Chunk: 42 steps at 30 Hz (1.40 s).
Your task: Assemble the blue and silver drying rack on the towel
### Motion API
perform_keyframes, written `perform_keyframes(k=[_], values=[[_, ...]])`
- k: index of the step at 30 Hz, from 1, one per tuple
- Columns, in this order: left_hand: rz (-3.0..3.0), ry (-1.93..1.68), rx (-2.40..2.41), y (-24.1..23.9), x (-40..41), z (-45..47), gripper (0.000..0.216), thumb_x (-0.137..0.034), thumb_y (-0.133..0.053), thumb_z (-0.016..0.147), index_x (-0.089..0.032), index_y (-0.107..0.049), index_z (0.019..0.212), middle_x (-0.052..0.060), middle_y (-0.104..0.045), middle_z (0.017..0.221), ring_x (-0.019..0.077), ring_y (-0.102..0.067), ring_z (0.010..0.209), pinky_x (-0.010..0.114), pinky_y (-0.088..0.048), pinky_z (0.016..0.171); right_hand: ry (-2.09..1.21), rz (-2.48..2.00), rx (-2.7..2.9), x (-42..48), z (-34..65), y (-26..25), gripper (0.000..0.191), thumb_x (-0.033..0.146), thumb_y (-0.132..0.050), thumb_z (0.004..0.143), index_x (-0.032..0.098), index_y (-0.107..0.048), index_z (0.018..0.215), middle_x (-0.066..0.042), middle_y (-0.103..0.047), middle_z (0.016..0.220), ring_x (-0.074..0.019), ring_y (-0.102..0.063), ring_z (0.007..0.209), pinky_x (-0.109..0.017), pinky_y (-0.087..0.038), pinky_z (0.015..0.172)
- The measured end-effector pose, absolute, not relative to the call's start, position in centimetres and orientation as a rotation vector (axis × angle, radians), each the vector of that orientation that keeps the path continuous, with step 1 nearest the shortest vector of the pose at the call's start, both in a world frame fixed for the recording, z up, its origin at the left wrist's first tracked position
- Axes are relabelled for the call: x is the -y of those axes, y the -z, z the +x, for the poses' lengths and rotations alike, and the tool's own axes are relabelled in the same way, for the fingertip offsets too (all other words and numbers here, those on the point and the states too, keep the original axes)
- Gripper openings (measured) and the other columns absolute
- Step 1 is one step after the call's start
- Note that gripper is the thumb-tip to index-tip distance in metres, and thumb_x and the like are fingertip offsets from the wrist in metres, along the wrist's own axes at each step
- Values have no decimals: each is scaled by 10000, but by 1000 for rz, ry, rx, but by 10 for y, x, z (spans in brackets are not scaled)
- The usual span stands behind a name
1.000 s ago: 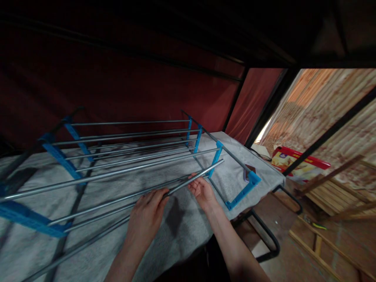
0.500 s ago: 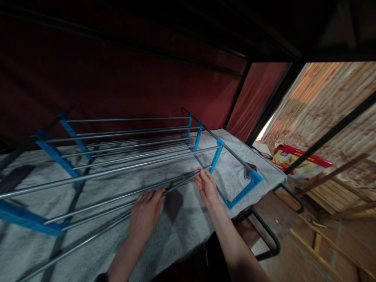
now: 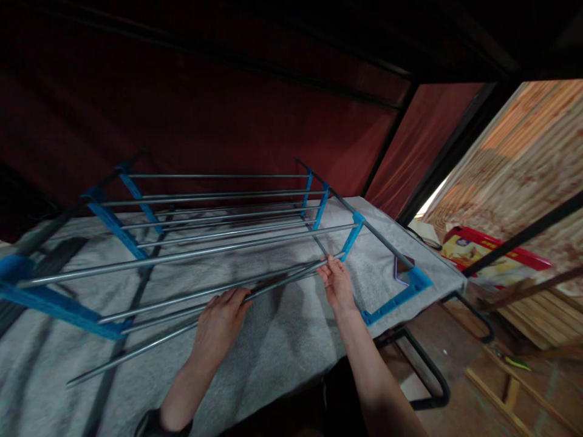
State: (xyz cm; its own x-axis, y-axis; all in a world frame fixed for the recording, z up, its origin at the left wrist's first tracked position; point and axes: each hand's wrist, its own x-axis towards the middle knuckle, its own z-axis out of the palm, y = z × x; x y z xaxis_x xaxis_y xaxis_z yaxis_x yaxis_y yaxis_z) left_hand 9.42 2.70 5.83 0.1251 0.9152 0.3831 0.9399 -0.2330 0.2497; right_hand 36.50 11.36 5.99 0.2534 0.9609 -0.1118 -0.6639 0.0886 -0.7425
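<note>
**Loose metal rod [image 3: 150,346] held by two hands beside a blue-and-metal rack**

The left hand [image 3: 223,318] is laid palm down over the middle of the rod, its fingers curled closed around it. Near the rod's right end, the rod is pinched between the thumb and fingers of the right hand [image 3: 337,283]. The rod is slanted, with its left end pointed toward the lower left. Two of the rack's rods run close behind it; whether they are touched by the left hand cannot be told.

Both forearms are stretched forward from the bottom edge; a dark sleeve [image 3: 157,423] is seen at the left one.

The rack [image 3: 116,227], its rods held by blue brackets, is set on a grey cloth [image 3: 291,340]. To the right, a blue L-shaped bracket [image 3: 396,298] is seen, with a flat, purple-edged object [image 3: 405,265] just behind it.

The background is filled by a dark red curtain [image 3: 228,121]. At far right, a red-and-yellow box [image 3: 496,255] and a wooden frame [image 3: 512,393] are seen.
</note>
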Motion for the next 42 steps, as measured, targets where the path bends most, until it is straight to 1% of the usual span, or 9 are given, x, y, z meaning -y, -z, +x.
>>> perform_keyframes(k=[4,10,13,18,21,25,30,33,42], values=[[-2277,730,1948,-59,-25,87,296,-370,-437,954,-242,-686,1050,66,-756,1035,252,-693,870,389,-515,827,-1248,-818,454,-119,370,-60,288,322,-855,726,217,-586,732,31,-693,713,-96,-638,615,-239,-568,671],[-2250,729,1974,-58,-21,76,315,-410,-437,943,-251,-696,1027,59,-759,1005,241,-685,808,362,-522,758,-1200,-809,470,-126,377,-60,320,346,-869,703,231,-572,728,91,-594,592,-86,-593,567,-236,-550,656],[-2224,715,1988,-54,-20,71,312,-397,-428,942,-248,-694,1010,53,-759,984,239,-686,800,355,-524,749,-1179,-795,440,-131,379,-59,315,335,-865,702,229,-569,720,95,-583,587,-81,-582,554,-232,-536,641],[-2207,715,1976,-45,-19,65,334,-420,-424,949,-238,-688,1043,57,-761,1000,257,-696,828,365,-529,740,-1146,-811,436,-142,378,-58,326,364,-848,720,234,-548,718,87,-569,581,-91,-584,557,-222,-537,606],[-2190,717,1967,-43,-20,63,334,-427,-418,956,-243,-686,1034,51,-764,997,249,-699,820,349,-522,728,-1141,-804,452,-145,375,-58,318,368,-852,714,239,-563,741,83,-585,597,-96,-592,565,-225,-548,600],[-2173,725,1927,-42,-22,62,348,-446,-401,973,-246,-678,1037,43,-767,975,237,-702,814,330,-509,721,-1142,-781,474,-148,374,-58,326,378,-858,705,231,-568,735,76,-621,645,-79,-599,581,-199,-548,618],[-2140,746,1912,-39,-25,60,374,-482,-411,978,-236,-684,1051,36,-771,964,233,-701,804,331,-502,719,-1134,-764,469,-151,376,-59,340,401,-873,676,225,-587,727,48,-674,700,-96,-618,601,-214,-548,602],[-2141,774,1857,-38,-25,59,373,-481,-419,986,-225,-687,1038,35,-769,942,232,-698,790,334,-498,714,-1136,-772,471,-152,377,-59,330,406,-866,685,223,-596,734,45,-687,718,-97,-630,614,-220,-545,617],[-2163,873,1645,-40,-27,55,294,-423,-478,986,-206,-647,1091,37,-753,953,226,-687,822,357,-507,790,-1167,-769,469,-153,380,-58,291,381,-859,700,213,-630,761,36,-706,774,-76,-624,609,-202,-542,624]])
